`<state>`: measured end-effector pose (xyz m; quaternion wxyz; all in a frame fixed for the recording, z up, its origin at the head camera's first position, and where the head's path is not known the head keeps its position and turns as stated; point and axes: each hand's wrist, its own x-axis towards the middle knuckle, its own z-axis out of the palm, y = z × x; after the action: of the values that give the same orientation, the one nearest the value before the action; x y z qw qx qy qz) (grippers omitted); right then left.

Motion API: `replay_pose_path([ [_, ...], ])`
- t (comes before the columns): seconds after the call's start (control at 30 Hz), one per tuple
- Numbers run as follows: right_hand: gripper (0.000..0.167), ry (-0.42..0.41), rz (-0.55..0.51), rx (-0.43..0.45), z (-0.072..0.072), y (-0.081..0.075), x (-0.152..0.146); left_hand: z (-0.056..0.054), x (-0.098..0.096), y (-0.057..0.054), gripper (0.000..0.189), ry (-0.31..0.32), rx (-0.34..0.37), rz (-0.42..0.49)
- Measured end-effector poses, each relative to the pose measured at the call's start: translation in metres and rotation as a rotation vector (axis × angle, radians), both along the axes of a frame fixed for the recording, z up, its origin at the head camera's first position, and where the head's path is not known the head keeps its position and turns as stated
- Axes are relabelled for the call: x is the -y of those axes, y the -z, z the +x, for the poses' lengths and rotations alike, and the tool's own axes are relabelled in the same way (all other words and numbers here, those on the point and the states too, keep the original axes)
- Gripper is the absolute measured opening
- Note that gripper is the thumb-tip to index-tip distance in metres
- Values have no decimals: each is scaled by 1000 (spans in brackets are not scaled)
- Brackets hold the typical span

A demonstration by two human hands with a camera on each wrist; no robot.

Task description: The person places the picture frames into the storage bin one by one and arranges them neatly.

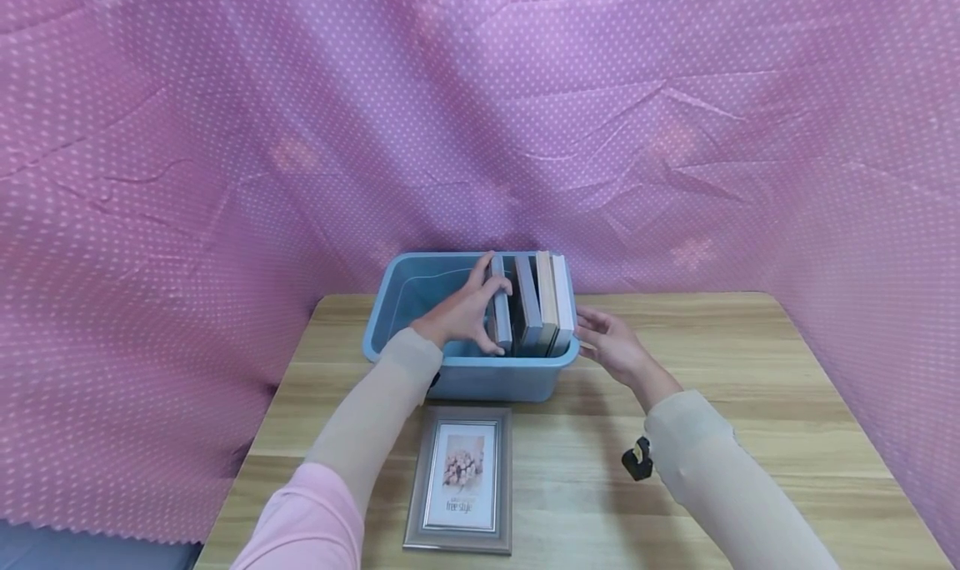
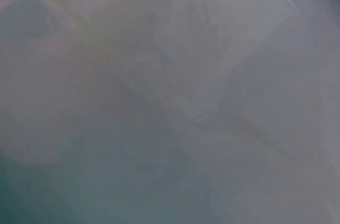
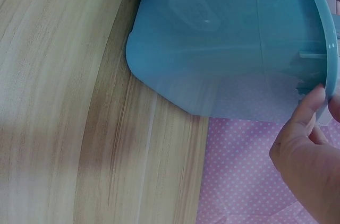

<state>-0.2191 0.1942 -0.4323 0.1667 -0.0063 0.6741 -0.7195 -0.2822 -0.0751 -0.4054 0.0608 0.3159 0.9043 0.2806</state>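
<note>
A blue plastic bin (image 1: 495,380) stands at the back of the table. My left hand (image 1: 468,307) reaches into it and holds a grey-blue picture frame (image 1: 502,328) by its edges, thumb at the near end and fingers toward the far end. Right of that, several more frames stand on edge, among them a darker blue-grey one (image 1: 528,303), a beige one (image 1: 547,295) and a white one (image 1: 562,299). At the bin's right end, my right hand (image 3: 308,155) pinches the rim (image 3: 330,38). The left wrist view is too blurred and close to read.
Flat on the wooden table (image 1: 750,370), in front of the bin, lies a silver-brown picture frame (image 1: 420,478) with a printed flower picture. Pink dotted cloth (image 1: 600,137) hangs behind the table and at both sides.
</note>
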Motion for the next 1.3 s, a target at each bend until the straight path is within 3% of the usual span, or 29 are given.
replay_pose_path([
  [0.2,49,11,-5,3,2,-1,2,0,-5,0,84,14,-9,-42],
  [0.73,50,9,0,-9,5,0,5,-1,-12,-1,86,-11,41,-42],
  [0.9,50,8,-9,-15,4,1,3,1,-15,-3,87,21,32,-65],
  [1.1,50,3,-1,-13,6,0,1,3,-18,-2,86,15,92,-54],
  [1.3,51,9,4,3,6,1,1,2,-17,2,103,15,101,-33],
])
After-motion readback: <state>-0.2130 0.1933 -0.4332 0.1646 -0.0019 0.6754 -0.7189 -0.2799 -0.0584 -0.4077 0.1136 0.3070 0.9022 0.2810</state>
